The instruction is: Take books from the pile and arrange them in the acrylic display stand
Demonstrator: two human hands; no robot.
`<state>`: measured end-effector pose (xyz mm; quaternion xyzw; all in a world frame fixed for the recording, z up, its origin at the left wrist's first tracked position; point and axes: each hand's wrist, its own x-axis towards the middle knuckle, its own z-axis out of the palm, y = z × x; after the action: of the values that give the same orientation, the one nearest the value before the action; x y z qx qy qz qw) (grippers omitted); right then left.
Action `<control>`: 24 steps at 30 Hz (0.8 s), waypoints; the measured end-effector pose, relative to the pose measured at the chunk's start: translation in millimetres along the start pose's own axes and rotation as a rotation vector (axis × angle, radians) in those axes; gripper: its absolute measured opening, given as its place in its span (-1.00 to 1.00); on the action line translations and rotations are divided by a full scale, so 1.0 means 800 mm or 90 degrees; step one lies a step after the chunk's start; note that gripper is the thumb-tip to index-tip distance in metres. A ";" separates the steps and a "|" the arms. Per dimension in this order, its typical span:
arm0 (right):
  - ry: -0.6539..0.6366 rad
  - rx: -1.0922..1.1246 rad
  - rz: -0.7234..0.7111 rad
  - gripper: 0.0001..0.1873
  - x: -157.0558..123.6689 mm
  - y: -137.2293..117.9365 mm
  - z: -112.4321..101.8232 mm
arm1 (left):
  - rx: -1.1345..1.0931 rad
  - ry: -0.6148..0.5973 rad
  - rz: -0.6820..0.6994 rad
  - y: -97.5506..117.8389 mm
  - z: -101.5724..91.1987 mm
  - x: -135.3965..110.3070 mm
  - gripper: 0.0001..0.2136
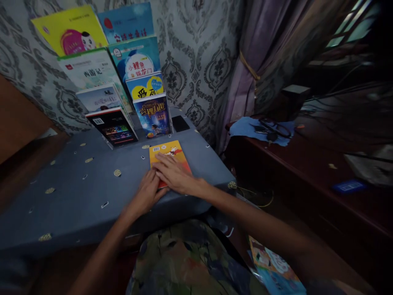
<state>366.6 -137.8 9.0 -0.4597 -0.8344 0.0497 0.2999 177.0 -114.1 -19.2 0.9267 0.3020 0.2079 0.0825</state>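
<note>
A yellow and orange book (181, 159) lies flat near the front edge of the cloth-covered table, its barcode side up. My right hand (174, 172) rests flat across its cover with the fingers stretched out. At the book's near left corner is my left hand (149, 190), fingers against the right hand's fingers and the thumb apart along the near edge. Part of the cover is hidden beneath both hands. Behind the book, a black book (116, 130) and a dark blue book (153, 116) stand upright in the front of two stepped columns of books.
Taller books, including a yellow one (72, 28) and a teal one (135, 59), rise at the back against the patterned curtain. A dark flat object (180, 123) lies beside them. On the right, a dark red desk (307, 164) carries a blue cloth (245, 128). More books (273, 262) lie low at my right.
</note>
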 end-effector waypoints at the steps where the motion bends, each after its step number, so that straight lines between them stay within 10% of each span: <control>1: -0.013 -0.004 0.005 -0.60 -0.002 -0.007 0.001 | 0.003 -0.001 0.006 0.001 0.000 0.000 -0.50; 8: -0.063 -0.050 0.187 -0.52 -0.010 0.036 -0.017 | 0.119 -0.060 -0.001 -0.002 -0.016 0.003 -0.39; 18: -0.025 0.010 0.259 -0.56 0.022 0.092 -0.023 | 0.263 -0.069 -0.062 -0.139 -0.099 0.028 -0.60; 24: 0.063 0.099 0.307 -0.67 0.051 0.135 -0.031 | 0.148 -0.083 -0.073 -0.053 -0.080 0.119 -0.63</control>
<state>443.6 -48.2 9.1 -0.6229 -0.6785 0.1614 0.3544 196.4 -22.0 58.2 0.9229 0.3702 0.1054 0.0057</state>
